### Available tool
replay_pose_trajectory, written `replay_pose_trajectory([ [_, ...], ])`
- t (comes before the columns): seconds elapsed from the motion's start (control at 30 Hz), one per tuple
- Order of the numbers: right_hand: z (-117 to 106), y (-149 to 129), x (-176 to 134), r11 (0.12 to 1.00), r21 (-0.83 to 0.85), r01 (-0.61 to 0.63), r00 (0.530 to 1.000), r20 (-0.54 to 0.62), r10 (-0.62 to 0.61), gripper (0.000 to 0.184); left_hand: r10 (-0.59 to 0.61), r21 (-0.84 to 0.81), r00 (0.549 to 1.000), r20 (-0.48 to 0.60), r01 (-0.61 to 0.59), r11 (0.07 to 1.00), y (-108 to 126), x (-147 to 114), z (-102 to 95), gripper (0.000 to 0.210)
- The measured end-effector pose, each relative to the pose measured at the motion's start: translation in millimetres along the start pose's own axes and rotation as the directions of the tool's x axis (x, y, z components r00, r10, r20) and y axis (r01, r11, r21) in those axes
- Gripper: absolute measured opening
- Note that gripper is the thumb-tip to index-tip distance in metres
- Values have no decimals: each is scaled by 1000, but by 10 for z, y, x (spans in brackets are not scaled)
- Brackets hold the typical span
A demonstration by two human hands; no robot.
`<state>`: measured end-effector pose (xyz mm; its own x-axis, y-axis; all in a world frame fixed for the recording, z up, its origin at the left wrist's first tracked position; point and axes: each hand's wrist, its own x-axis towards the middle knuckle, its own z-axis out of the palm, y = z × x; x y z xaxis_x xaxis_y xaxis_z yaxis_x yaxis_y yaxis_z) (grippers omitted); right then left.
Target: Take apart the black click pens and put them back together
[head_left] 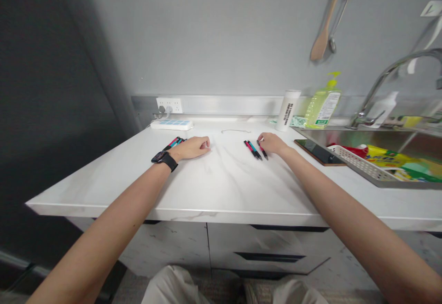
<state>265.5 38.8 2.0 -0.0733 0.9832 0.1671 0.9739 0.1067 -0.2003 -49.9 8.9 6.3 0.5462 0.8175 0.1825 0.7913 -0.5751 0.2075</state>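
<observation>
On the white marble-patterned counter (221, 180), my right hand (271, 143) pinches a black pen with a red part (264, 152), which lies at a slant. Just left of it rest a red-and-black pen (250, 149) and a teal-and-black pen (254, 149), side by side. My left hand (193, 147), with a black watch on the wrist, rests on the counter holding nothing visible. Its fingers are loosely bent, with a gap between thumb and forefinger. Behind that wrist several red, teal and black pens (175, 142) lie bunched, partly hidden by the hand.
A power strip (171, 124) lies at the back left. At the back right stand a white cylinder (288, 111) and a yellow-green pump bottle (323, 104). A phone (319, 152) lies beside the sink (386, 134), which holds a perforated tray (362, 163).
</observation>
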Motion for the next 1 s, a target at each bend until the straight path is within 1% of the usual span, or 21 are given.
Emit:
replay_pose_trajectory([
  [0.1, -32, -51, -24, 999, -4, 40, 999, -10, -40, 27, 8, 2, 1000, -4, -8, 1000, 6, -5, -9, 22],
  [0.27, -40, -88, -49, 1000, -11, -7, 999, 50, 8, 30, 1, 3, 1000, -4, -1, 1000, 10, -6, -14, 22],
  [0.57, -56, -126, -90, 999, -32, 12, 994, 105, -9, 31, 7, 4, 1000, -3, -7, 1000, 21, 0, -10, 21],
  [0.87, -23, -66, -33, 996, -87, 10, 998, 67, -4, 29, 12, 11, 1000, -6, -12, 1000, -18, 11, 3, 21],
  [1.0, -33, -87, -45, 998, -63, 4, 1000, 31, -2, 28, 5, 13, 1000, -7, -5, 1000, -14, 8, 1, 21],
])
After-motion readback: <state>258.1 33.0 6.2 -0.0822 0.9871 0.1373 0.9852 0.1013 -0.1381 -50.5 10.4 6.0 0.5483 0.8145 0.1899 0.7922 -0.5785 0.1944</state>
